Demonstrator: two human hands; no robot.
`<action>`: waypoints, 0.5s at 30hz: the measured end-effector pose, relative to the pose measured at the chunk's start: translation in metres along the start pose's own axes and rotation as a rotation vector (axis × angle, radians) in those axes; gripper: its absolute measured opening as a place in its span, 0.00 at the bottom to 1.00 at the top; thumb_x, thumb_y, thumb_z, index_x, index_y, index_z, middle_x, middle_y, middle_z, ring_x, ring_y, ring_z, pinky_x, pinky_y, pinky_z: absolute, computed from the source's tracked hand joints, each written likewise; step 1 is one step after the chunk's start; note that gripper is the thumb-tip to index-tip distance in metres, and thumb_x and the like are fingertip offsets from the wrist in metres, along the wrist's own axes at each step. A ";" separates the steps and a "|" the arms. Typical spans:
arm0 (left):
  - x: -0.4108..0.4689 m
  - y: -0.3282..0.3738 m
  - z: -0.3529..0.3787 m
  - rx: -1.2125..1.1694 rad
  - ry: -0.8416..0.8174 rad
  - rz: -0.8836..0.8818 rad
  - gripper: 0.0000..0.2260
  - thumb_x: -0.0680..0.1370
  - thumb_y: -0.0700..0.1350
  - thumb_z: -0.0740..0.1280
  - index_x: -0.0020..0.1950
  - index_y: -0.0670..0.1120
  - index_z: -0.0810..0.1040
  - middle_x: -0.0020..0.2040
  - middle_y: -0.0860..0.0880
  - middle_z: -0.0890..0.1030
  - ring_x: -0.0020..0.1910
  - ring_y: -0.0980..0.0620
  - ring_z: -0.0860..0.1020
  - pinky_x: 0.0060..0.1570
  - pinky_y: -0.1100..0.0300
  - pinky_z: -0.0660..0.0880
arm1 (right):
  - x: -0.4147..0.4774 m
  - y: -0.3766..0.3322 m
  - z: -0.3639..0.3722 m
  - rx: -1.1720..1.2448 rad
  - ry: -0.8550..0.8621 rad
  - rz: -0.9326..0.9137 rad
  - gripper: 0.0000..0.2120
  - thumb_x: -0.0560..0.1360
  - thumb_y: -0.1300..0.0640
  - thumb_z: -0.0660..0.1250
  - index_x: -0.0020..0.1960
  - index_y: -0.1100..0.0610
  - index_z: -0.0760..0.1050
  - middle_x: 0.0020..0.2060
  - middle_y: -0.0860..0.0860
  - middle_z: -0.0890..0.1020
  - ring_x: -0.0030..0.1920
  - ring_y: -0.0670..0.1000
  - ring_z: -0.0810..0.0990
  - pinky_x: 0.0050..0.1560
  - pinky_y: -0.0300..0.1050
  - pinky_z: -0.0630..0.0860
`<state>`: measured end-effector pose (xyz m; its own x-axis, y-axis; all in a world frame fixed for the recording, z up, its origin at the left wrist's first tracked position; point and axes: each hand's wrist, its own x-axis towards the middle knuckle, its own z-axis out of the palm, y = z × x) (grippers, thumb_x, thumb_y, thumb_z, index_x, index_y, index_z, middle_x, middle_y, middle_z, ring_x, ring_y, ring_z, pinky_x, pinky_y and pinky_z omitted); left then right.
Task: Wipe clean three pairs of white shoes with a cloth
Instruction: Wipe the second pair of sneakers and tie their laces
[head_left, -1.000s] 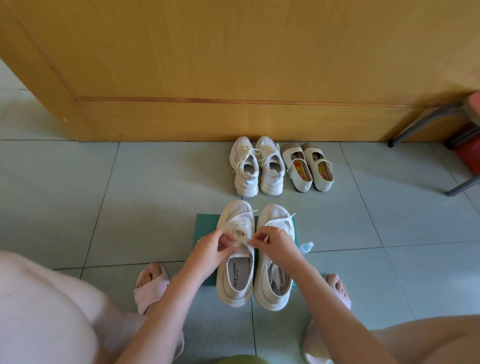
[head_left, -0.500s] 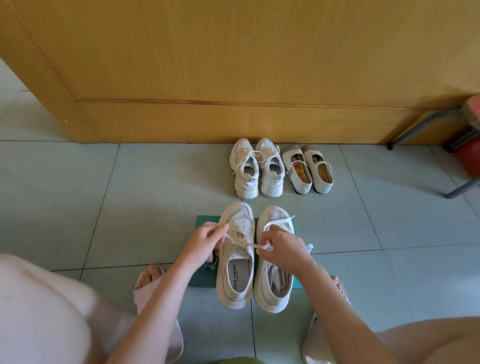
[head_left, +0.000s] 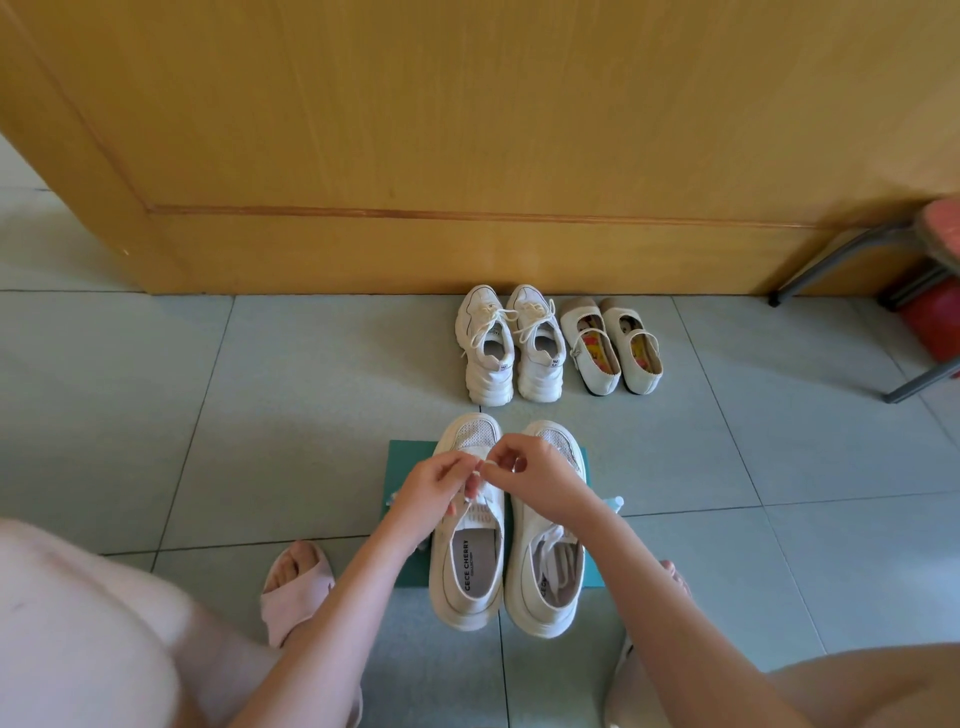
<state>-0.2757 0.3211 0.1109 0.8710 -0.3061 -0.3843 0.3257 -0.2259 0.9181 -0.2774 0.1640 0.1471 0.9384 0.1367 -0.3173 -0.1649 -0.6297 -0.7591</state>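
Progress: in my judgement no wiping is showing at this moment. The near pair of white shoes (head_left: 467, 571) is sitting on the green mat (head_left: 410, 462), heels overhanging its near edge. The left hand (head_left: 431, 488) and the right hand (head_left: 535, 473) are meeting over the left-side shoe of that pair, fingers curled, each pinching its lace (head_left: 480, 460). This appears to be lace handling, either preparation or finishing; which one cannot be told. The laced sneakers (head_left: 509, 348) and the strap shoes (head_left: 610, 348) are standing side by side on the tiled floor (head_left: 156, 415), beyond the mat's far edge and against the foot of the wooden panel (head_left: 467, 130); neither hand is touching them. From here I cannot tell whether any pair is clean.

Cloth: no hand is holding one. Whether the mat itself is the cloth cannot be told. A small white scrap (head_left: 390, 500) is lying at the mat's left edge, half hidden.

Surroundings: a metal-legged stool (head_left: 924, 291) is standing at the floor's right edge, well apart. A pink slipper (head_left: 291, 592) is resting near the mat's left near corner. A small bottle (head_left: 615, 502) is showing at the mat's right edge. Nothing is obstructing access to the far pairs.
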 end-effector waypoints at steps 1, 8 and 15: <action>0.001 0.002 0.000 0.022 -0.029 0.000 0.12 0.81 0.47 0.57 0.46 0.46 0.79 0.35 0.51 0.77 0.33 0.57 0.73 0.30 0.67 0.68 | 0.002 0.000 0.001 0.032 0.010 -0.002 0.07 0.73 0.51 0.69 0.39 0.53 0.75 0.28 0.42 0.73 0.28 0.41 0.68 0.31 0.32 0.66; 0.003 0.009 0.003 0.129 -0.199 -0.064 0.07 0.81 0.43 0.58 0.55 0.48 0.74 0.43 0.55 0.75 0.36 0.63 0.71 0.39 0.69 0.69 | 0.008 -0.003 0.008 0.190 0.052 0.043 0.09 0.72 0.51 0.71 0.38 0.55 0.77 0.28 0.44 0.77 0.25 0.37 0.71 0.29 0.27 0.66; 0.002 0.011 0.007 0.214 -0.077 0.005 0.07 0.80 0.49 0.62 0.47 0.48 0.77 0.37 0.53 0.77 0.34 0.59 0.74 0.38 0.66 0.70 | 0.011 -0.003 0.009 0.236 0.094 0.051 0.07 0.75 0.53 0.67 0.45 0.56 0.79 0.32 0.45 0.78 0.29 0.41 0.72 0.33 0.29 0.67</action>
<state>-0.2727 0.3113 0.1193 0.8393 -0.3752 -0.3935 0.2290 -0.4126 0.8817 -0.2691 0.1741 0.1410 0.9493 0.0306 -0.3130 -0.2690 -0.4363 -0.8586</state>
